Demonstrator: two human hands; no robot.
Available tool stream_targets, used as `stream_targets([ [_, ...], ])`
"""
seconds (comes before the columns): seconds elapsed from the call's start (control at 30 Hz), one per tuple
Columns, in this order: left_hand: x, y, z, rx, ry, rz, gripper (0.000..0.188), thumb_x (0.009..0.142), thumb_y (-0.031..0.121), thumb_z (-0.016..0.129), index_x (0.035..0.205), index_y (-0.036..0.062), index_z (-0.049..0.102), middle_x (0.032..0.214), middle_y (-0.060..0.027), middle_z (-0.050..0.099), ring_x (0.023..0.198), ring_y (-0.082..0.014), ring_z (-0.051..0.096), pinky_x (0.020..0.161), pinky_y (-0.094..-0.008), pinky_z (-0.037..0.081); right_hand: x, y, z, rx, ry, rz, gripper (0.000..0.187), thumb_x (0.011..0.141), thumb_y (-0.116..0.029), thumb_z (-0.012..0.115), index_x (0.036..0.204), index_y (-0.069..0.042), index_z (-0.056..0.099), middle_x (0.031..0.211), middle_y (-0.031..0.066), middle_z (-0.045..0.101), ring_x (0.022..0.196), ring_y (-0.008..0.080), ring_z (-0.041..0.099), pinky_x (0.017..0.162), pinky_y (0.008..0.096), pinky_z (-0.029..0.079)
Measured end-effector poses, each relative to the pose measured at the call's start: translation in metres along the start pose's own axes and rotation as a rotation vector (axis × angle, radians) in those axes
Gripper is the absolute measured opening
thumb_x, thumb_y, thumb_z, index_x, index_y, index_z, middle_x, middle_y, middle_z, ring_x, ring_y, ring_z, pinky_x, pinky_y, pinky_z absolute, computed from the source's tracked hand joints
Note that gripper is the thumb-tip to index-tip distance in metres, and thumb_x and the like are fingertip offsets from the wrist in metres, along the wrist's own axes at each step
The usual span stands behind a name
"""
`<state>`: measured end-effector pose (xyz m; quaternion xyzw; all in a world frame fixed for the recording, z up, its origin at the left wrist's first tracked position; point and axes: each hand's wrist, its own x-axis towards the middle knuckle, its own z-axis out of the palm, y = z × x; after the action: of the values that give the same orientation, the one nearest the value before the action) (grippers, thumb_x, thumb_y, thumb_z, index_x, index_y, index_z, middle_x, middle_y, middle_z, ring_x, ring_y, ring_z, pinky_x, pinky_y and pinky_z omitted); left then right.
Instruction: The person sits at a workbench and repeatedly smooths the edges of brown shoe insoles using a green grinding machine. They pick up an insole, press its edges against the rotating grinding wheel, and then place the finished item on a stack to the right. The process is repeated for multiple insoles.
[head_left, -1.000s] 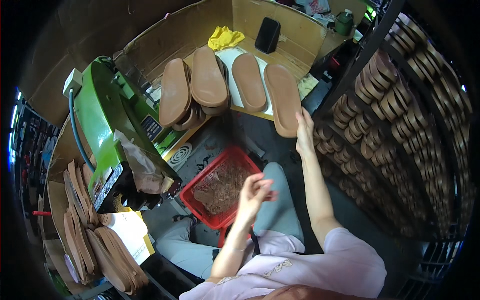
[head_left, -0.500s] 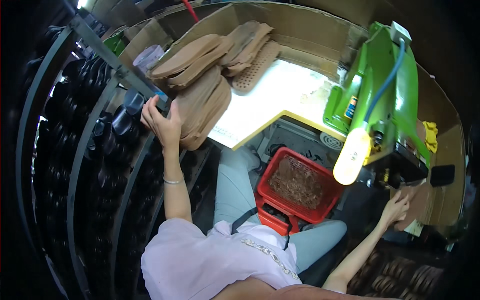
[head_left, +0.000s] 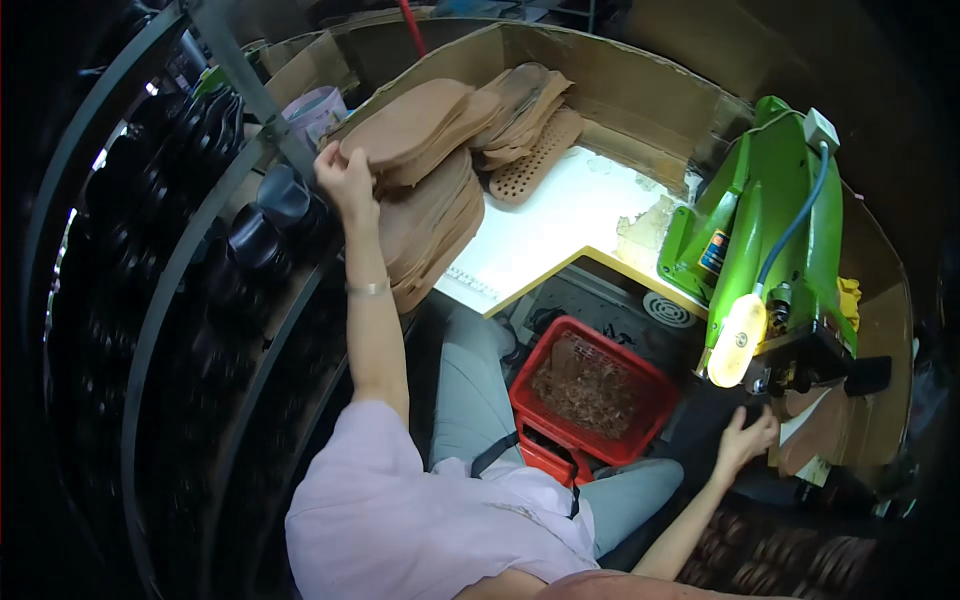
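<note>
My left hand (head_left: 347, 185) is at the left end of a tan shoe sole (head_left: 415, 120), its thumb and fingers closed on the edge. That sole lies on top of a stack, with a second stack of tan soles (head_left: 428, 220) just below it. My right hand (head_left: 748, 443) is held below the head of a green machine (head_left: 765, 230), beside some brown flat pieces (head_left: 812, 440). Its thumb and fingers are apart, with a dark gap between them and nothing seen in the grip.
A lit lamp (head_left: 738, 345) hangs on the machine. Below the white table (head_left: 540, 225) stands a red basket (head_left: 523, 380) of brown scraps. Racks of black shoe lasts (head_left: 258, 235) line the left. Cardboard walls (head_left: 610, 75) rim the table, and a perforated sole (head_left: 540, 160) lies on it.
My left hand has moved up from beside the lower stack to the top sole's end. The right hand has come left, away from the brown pieces. The view has shifted a little.
</note>
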<state>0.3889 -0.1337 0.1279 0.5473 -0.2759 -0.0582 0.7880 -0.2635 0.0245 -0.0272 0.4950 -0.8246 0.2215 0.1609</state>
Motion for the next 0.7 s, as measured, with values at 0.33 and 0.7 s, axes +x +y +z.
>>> stream_targets([
  [0.33,-0.376,0.038,-0.091,-0.214,-0.943,-0.908,0.062,0.076,0.001,0.069,0.131,0.0001,0.04,0.122,-0.0093,0.055,0.111,-0.0175,0.055,0.096,-0.0326,0.046,-0.106,-0.187,-0.055,1.812,-1.176,0.141,0.064,0.078,-0.002,0.07,0.135,0.003,0.042,0.121,0.0113,0.058,0.105,0.0148,0.058,0.093,0.0291,0.046],
  [0.7,-0.386,0.034,0.016,-0.278,-1.351,-0.744,0.037,0.083,0.013,0.071,0.111,-0.0069,0.059,0.101,-0.0112,0.067,0.089,-0.0155,0.064,0.08,-0.0285,0.052,-0.169,-0.05,-0.077,1.595,-0.99,0.588,0.051,0.076,-0.008,0.076,0.12,0.004,0.055,0.112,0.0094,0.063,0.104,0.0151,0.059,0.092,0.0303,0.046],
])
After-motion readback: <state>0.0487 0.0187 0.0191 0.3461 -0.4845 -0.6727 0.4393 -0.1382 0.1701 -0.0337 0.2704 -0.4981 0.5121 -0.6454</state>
